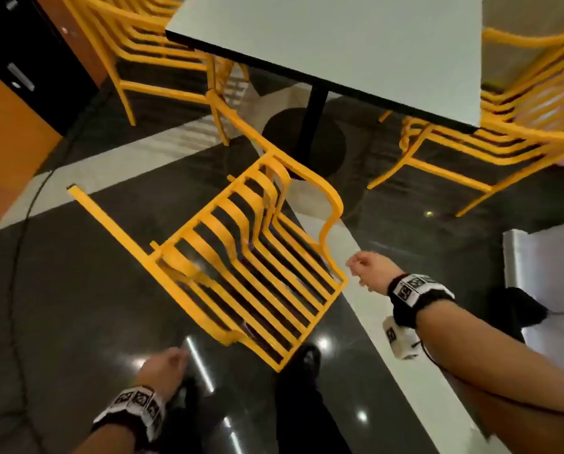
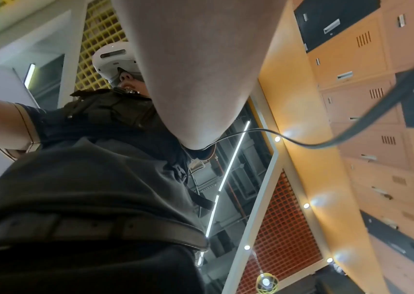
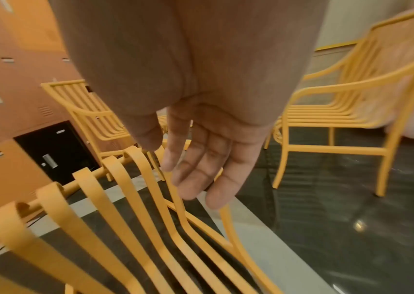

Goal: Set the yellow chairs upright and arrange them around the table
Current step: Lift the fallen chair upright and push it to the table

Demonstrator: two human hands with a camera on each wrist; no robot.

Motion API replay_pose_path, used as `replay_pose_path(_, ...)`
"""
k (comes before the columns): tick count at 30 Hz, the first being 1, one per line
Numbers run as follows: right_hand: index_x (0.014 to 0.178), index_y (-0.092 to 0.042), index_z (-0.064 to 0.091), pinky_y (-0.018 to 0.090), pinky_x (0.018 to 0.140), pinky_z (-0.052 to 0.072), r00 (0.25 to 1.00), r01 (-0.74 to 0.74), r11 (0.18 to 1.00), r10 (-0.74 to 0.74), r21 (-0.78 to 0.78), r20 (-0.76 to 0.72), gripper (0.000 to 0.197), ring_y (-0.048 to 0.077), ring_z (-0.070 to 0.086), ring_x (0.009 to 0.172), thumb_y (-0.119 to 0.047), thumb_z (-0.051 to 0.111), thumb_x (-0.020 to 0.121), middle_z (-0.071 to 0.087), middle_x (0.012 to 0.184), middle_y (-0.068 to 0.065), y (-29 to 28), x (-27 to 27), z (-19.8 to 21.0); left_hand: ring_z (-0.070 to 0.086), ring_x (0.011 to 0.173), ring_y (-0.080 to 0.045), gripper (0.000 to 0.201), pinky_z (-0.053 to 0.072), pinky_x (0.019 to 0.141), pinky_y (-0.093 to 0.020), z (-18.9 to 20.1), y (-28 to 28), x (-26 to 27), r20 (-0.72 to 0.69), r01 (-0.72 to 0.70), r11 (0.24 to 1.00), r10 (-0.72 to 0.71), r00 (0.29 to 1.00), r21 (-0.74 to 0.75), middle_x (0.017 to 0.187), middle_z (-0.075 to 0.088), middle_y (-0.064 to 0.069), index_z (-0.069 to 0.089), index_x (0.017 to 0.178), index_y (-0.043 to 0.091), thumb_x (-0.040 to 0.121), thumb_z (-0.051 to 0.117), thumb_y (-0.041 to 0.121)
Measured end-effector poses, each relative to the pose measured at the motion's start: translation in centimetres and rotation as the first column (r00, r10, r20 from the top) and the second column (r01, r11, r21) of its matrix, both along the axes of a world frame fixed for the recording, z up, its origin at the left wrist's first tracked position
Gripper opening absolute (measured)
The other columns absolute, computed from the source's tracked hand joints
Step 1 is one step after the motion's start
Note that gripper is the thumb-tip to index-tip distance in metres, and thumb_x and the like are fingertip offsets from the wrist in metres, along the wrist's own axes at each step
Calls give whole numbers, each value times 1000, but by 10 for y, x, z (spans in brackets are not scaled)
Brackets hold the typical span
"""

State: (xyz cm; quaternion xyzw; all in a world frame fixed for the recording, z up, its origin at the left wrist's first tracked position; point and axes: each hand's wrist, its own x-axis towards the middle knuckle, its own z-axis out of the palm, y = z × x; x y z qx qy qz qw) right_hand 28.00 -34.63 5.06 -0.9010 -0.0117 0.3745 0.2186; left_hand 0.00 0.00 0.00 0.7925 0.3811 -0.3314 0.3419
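One yellow slatted chair (image 1: 182, 263) lies tipped on its back on the dark floor, its legs pointing away to the upper left. It lies in front of the white table (image 1: 339, 37), which stands on a black pedestal. Two more yellow chairs stand upright, one left of the table (image 1: 162, 57) and one to its right (image 1: 520, 139). My right hand (image 1: 364, 268) hovers beside the top corner of the fallen chair's backrest. In the right wrist view its fingers (image 3: 201, 169) hang relaxed over the slats (image 3: 135, 201) and hold nothing. My left hand (image 1: 162, 365) is low at the near left, apart from the chair and empty.
Orange and black lockers (image 1: 28, 60) line the left side. A black cable (image 1: 15, 273) runs across the floor there. My black shoe (image 1: 303, 358) stands just below the fallen chair's backrest. A white unit (image 1: 543, 257) stands at the right.
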Motion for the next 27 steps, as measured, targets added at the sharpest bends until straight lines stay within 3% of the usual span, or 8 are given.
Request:
replay_pose_path(4, 131, -20, 51, 33, 90, 46, 992, -71, 994, 79, -84, 95, 39, 28, 60, 107, -29, 51, 94, 62, 120, 6, 5, 86, -36, 66, 103, -31, 39, 49, 91, -37, -26, -51, 27, 43, -210, 978, 209, 977, 14, 117, 68, -14, 53, 129, 20, 91, 54, 28)
replay_pose_path(7, 143, -18, 38, 36, 96, 44, 979, -112, 988, 128, -109, 157, 55, 31, 55, 120, -32, 53, 93, 53, 137, 12, 11, 133, -73, 59, 114, -37, 49, 45, 95, -40, -55, -78, 45, 28, -337, 941, 337, 941, 14, 126, 62, -19, 41, 139, 19, 93, 49, 35)
replay_pose_path(11, 154, -15, 14, 40, 108, 36, 983, -56, 997, 65, -55, 171, 75, 35, 42, 134, -41, 52, 94, 34, 153, 18, 26, 170, -115, 52, 119, -42, 46, 38, 96, -41, -82, -95, 67, 38, -560, 828, 560, 828, -4, 126, 58, -26, 51, 125, 0, 95, 48, 34)
replay_pose_path(13, 154, -14, 11, 39, 110, 32, 994, -3, 1000, 4, -6, 114, 76, 34, 39, 137, -45, 48, 96, 34, 154, 15, 33, 178, -138, 51, 120, -42, 47, 36, 95, -40, -88, -97, 74, 55, -624, 781, 624, 780, -10, 125, 58, -26, 52, 124, -3, 95, 48, 34)
replay_pose_path(17, 135, -12, 39, 45, 93, 42, 974, 162, 985, -169, 60, 151, 56, 39, 55, 114, -51, 43, 95, 55, 126, 17, 43, 182, -170, 51, 120, -38, 43, 34, 92, -38, -98, -96, 66, 107, -623, 782, 621, 777, -20, 109, 57, -11, 51, 126, 2, 96, 46, 34)
replay_pose_path(23, 114, -6, 47, 42, 79, 43, 974, 138, 990, -132, -23, 186, 45, 42, 59, 99, -47, 40, 98, 57, 97, 17, 43, 158, -172, 57, 101, -33, 35, 39, 86, -37, -99, -73, 40, 113, -594, 805, 591, 799, -6, 97, 58, -7, 56, 111, 5, 94, 48, 34)
replay_pose_path(25, 115, -5, 48, 43, 79, 44, 971, 140, 989, -129, -41, 200, 47, 42, 60, 99, -48, 40, 97, 59, 98, 18, 42, 140, -167, 61, 86, -33, 35, 48, 83, -42, -95, -56, 30, 128, -584, 811, 578, 806, 14, 92, 64, -13, 56, 102, 8, 92, 50, 40)
replay_pose_path(27, 112, -6, 49, 43, 77, 45, 966, 150, 988, -137, -43, 218, 48, 41, 60, 95, -50, 40, 97, 62, 100, 20, 47, 122, -154, 58, 73, -26, 31, 47, 69, -35, -85, -37, 24, 162, -575, 817, 564, 810, 30, 90, 62, -12, 53, 99, 8, 93, 49, 38)
